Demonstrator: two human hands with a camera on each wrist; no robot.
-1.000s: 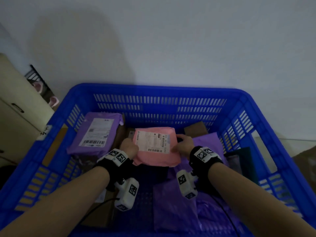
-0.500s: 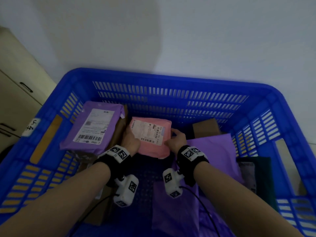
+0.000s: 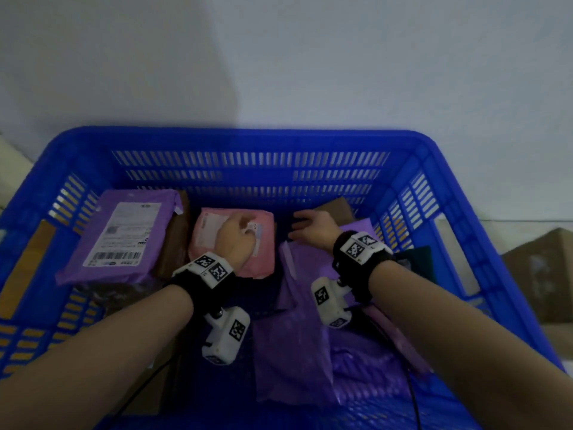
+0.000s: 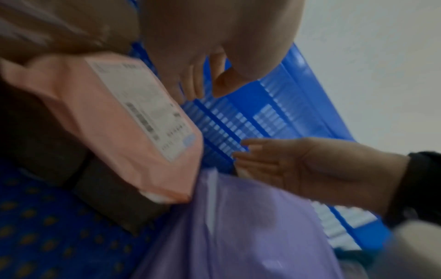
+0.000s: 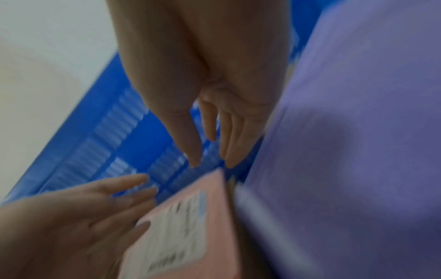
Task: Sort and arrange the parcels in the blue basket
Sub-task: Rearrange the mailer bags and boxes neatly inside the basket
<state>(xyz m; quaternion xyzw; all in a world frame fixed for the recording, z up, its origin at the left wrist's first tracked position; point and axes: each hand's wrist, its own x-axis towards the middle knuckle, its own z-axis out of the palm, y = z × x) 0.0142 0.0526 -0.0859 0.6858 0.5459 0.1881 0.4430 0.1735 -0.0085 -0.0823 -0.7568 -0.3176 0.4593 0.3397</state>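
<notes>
**Pink mailer set down at the back**

I saw the soft pink plastic mailer parcel [image 3: 235,243] lying against the blue slatted plastic basket's [image 3: 248,141] back wall. My left hand [image 3: 234,240] hovered relaxed above it, my right hand [image 3: 314,231] spread empty alongside. It looked light and slick; I'd grip opposite edges.

Pale grey wall [image 3: 341,57], plain, filling the upper part of the head view (a soft shadow falls across its left side). Brown cardboard box [image 3: 545,259] at the right edge; cream cabinet corner [image 3: 9,156] at the left edge.
</notes>
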